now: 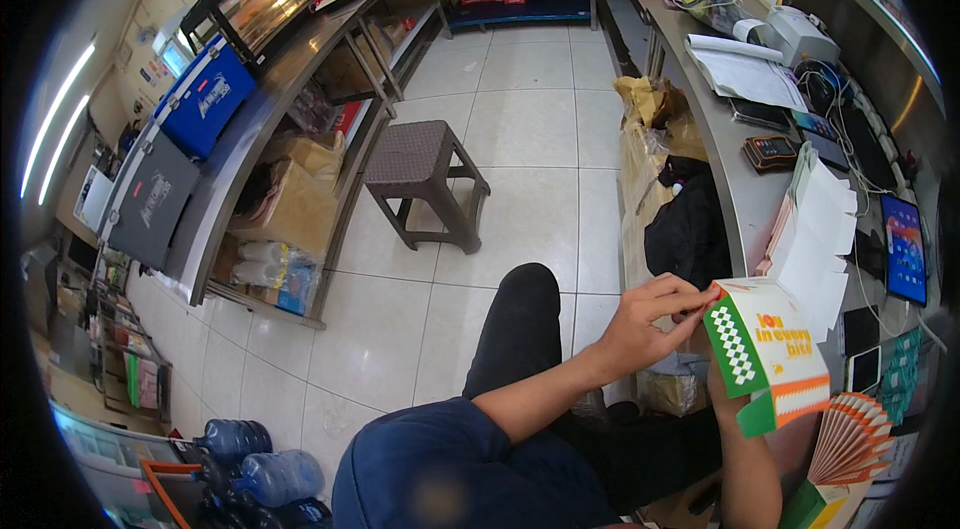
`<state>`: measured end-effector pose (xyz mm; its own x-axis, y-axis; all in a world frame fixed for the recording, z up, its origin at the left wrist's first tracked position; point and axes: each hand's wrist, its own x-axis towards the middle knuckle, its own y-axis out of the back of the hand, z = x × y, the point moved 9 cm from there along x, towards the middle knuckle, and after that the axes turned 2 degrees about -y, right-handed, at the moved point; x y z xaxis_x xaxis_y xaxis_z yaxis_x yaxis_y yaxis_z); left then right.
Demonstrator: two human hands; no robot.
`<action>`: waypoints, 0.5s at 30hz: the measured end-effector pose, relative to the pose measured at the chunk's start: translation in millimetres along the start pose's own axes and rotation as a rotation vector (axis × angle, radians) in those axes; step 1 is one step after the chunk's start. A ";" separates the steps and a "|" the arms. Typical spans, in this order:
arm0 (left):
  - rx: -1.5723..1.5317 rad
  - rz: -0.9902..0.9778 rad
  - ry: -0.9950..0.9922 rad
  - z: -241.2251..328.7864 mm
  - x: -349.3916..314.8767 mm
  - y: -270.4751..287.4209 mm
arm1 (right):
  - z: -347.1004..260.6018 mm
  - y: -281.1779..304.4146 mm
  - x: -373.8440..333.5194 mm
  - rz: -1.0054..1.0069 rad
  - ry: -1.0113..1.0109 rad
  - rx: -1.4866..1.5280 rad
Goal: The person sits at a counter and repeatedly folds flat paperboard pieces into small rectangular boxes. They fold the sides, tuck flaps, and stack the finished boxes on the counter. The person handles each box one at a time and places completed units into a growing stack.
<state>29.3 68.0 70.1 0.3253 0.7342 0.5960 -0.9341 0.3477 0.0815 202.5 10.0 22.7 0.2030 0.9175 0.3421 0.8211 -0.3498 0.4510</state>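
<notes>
At upper left, a glass display case (268, 7) is lit over golden-brown contents too blurred to name. Below it, a grey cooler box (150, 204) and a blue cooler box (207, 101) carry white lettering. Bluish water jugs (283, 477) crowd lower left. At lower right, the left hand (648, 321) pinches a green-and-white carton (770, 339) with yellow-orange lettering; the right hand's fingers are hidden, so I cannot tell.

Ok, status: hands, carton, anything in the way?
Left hand at carton edge; right hand mostly hidden behind it. Carton creased, printed face toward camera. Fanned carton stack close by.
</notes>
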 end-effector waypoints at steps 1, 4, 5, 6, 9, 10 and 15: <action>-0.023 0.000 0.030 -4.3 -1.0 -1.5 | 1.6 0.3 -1.1 -0.001 -0.004 0.013; -0.291 0.106 0.188 -21.1 -4.2 1.2 | 2.2 -0.9 -2.2 -0.005 -0.007 0.040; -0.413 0.159 0.252 -27.5 -6.3 2.7 | 3.4 -2.5 -1.6 -0.007 -0.015 0.049; -0.382 0.137 0.233 -26.0 -5.6 3.1 | 4.0 -2.5 -2.3 -0.010 -0.017 0.052; -0.338 0.099 0.190 -28.3 -7.2 -0.5 | 7.1 -2.6 -4.3 -0.012 -0.025 0.067; -0.376 0.100 0.215 -31.4 -8.2 -0.8 | 8.8 -1.4 -5.8 -0.013 -0.025 0.082; -0.481 0.106 0.281 -36.5 -8.7 -2.0 | 19.0 -2.0 -4.8 -0.035 -0.035 0.212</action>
<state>33.8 82.2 35.6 0.3215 0.8839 0.3397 -0.8130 0.4416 -0.3794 210.0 9.9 4.4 0.1876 0.9359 0.2983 0.9213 -0.2730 0.2771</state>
